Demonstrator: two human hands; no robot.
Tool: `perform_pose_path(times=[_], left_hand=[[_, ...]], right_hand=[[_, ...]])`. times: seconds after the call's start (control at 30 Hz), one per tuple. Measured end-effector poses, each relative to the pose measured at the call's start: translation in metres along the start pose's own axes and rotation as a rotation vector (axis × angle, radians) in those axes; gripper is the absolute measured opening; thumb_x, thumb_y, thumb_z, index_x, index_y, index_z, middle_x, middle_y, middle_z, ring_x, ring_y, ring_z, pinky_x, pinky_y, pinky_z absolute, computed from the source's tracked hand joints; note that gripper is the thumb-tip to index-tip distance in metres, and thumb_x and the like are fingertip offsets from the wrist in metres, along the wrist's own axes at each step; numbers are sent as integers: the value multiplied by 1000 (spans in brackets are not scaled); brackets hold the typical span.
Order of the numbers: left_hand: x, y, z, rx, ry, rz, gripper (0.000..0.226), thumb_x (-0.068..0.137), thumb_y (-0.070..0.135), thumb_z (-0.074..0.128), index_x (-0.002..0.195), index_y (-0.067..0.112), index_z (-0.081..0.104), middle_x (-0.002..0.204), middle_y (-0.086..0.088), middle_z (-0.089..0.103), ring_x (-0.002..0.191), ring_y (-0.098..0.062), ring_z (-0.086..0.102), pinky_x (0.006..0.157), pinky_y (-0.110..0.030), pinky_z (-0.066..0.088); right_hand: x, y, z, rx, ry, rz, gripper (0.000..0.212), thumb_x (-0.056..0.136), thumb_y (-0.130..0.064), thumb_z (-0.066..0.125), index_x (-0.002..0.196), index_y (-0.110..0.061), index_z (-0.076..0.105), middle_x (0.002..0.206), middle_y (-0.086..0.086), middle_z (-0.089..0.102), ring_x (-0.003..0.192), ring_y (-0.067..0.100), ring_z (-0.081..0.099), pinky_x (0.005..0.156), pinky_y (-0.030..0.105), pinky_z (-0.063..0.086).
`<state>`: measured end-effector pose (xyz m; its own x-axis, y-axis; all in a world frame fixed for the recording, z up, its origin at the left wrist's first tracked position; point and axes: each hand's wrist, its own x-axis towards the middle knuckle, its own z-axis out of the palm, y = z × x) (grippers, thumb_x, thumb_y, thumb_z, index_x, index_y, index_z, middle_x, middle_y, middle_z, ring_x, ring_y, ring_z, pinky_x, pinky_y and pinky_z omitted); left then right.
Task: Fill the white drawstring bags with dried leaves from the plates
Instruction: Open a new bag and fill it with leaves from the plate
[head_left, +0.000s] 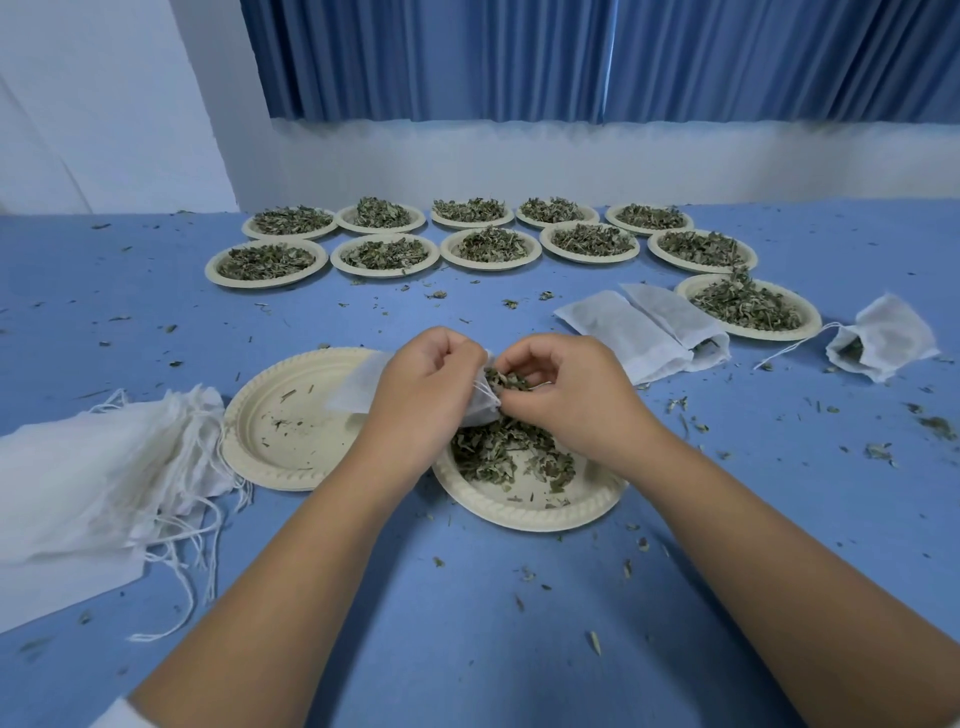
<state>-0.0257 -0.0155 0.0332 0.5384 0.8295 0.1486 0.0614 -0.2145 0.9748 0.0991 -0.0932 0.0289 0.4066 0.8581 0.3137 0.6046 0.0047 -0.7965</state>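
My left hand (421, 384) grips a white drawstring bag (358, 387) by its open mouth, held over two cream plates. My right hand (566, 389) pinches a clump of dried leaves (506, 379) at the bag's mouth. Below the hands, the near plate (524, 512) holds a partial heap of leaves. The plate to its left (280, 421) holds only crumbs. The bag's mouth is partly hidden behind my fingers.
A pile of flat unfilled bags (98, 467) with loose strings lies at the left. Two filled bags (649, 332) and another (880, 345) lie at the right beside a full plate (753, 309). Several full plates (488, 244) stand in two rows behind. Leaf bits litter the blue table.
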Motion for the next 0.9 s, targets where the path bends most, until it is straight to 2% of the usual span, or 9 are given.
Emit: perform_pose_path(times=[0.07,0.17,0.23,0.3,0.37,0.53,0.7,0.8,0.9], left_hand=[[0,-1,0,12,8,0,23,90,17,53,67,22,53,44,18,41,38,0,36,44,-17,30],[1,-2,1,42,15,-1,22,90,18,54,68,22,54,45,18,42,43,-3,38,50,-24,31],[1,-3,1,46,26,0,23,90,19,55,67,22,54,46,17,43,47,-6,39,53,-27,32],[1,-3,1,48,34,0,23,90,20,56,67,22,54,47,17,43,49,-8,39,54,-28,32],[1,-2,2,37,38,-2,23,90,20,56,67,22,54,46,17,42,49,-7,38,54,-28,32],[-1,1,1,37,5,30,24,91,17,54,67,22,54,44,19,42,43,0,38,53,-25,31],[-4,3,2,6,-30,58,24,91,12,51,68,19,51,44,17,39,41,-1,33,50,-25,27],[-5,4,2,-21,-51,64,25,91,8,49,68,17,49,47,16,38,41,-2,32,49,-23,28],[-7,7,2,-65,-88,63,28,93,4,45,67,14,47,44,16,39,37,0,35,42,-14,32]], right_hand=[[-1,-1,0,-27,-28,9,24,75,-6,74,83,-28,69,79,-15,68,66,-8,56,67,6,46],[-1,-4,0,-3,-62,41,29,81,-6,68,81,-34,68,80,-1,75,70,5,66,77,21,53],[-1,-6,-2,119,-104,105,32,86,-5,60,82,-35,70,77,-3,76,71,8,71,78,23,56],[0,-5,-3,224,-128,159,29,91,-7,57,86,-31,73,83,-11,76,76,6,73,82,23,57],[1,-3,-2,276,-134,175,21,93,-9,61,92,-23,75,91,-5,77,81,10,73,86,26,57],[1,-1,0,423,-94,172,15,85,1,71,83,-14,71,70,-2,74,61,10,69,66,19,58],[-1,-1,3,371,-11,141,18,80,2,74,79,-11,62,60,-6,67,51,8,61,57,22,56],[0,1,7,275,52,142,20,80,-2,75,85,-16,62,77,-1,66,63,12,61,68,29,53],[1,5,4,404,-61,279,24,85,-8,72,108,-12,66,104,6,71,86,15,70,75,26,56]])
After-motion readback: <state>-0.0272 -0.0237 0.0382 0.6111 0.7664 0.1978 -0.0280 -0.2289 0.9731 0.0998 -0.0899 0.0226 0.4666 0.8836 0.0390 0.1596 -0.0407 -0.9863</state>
